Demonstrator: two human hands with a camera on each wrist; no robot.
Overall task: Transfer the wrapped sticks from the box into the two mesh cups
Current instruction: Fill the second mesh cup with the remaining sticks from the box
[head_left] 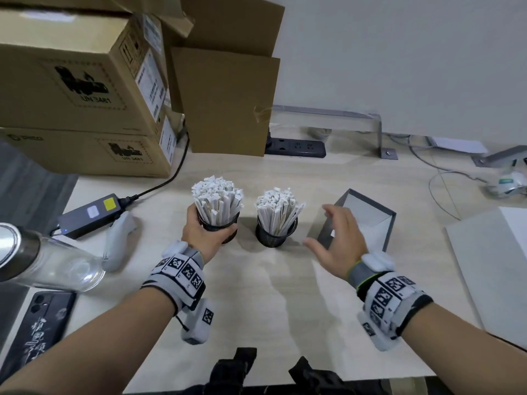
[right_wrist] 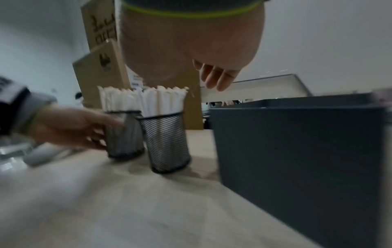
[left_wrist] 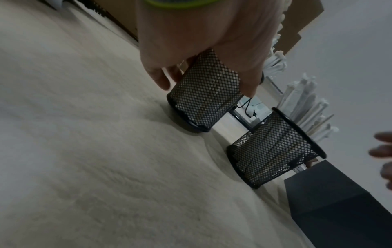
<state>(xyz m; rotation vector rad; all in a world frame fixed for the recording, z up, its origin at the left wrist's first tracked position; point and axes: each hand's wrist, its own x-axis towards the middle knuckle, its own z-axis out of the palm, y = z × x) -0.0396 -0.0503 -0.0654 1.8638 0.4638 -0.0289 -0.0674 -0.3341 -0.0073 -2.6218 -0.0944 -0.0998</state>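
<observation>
Two black mesh cups stand side by side on the pale wooden table, both packed with white wrapped sticks [head_left: 218, 199]. My left hand [head_left: 204, 230] grips the left mesh cup [head_left: 221, 228] [left_wrist: 206, 99] round its side. The right mesh cup [head_left: 276, 233] [left_wrist: 273, 147] [right_wrist: 167, 142] stands free, with its own bundle of sticks [head_left: 278, 208] [right_wrist: 164, 100]. My right hand [head_left: 338, 236] hovers open, fingers spread, over the near left corner of the dark grey box [head_left: 368, 220] [right_wrist: 297, 151]. The box's white inside shows no sticks in the head view.
Stacked cardboard boxes [head_left: 77, 92] fill the back left, with a loose cardboard sheet [head_left: 225, 101] and a power strip [head_left: 295, 146] behind the cups. A power adapter [head_left: 91, 215], a glass bottle [head_left: 48, 263] and a phone [head_left: 40, 320] lie left. A white board [head_left: 490, 266] lies right.
</observation>
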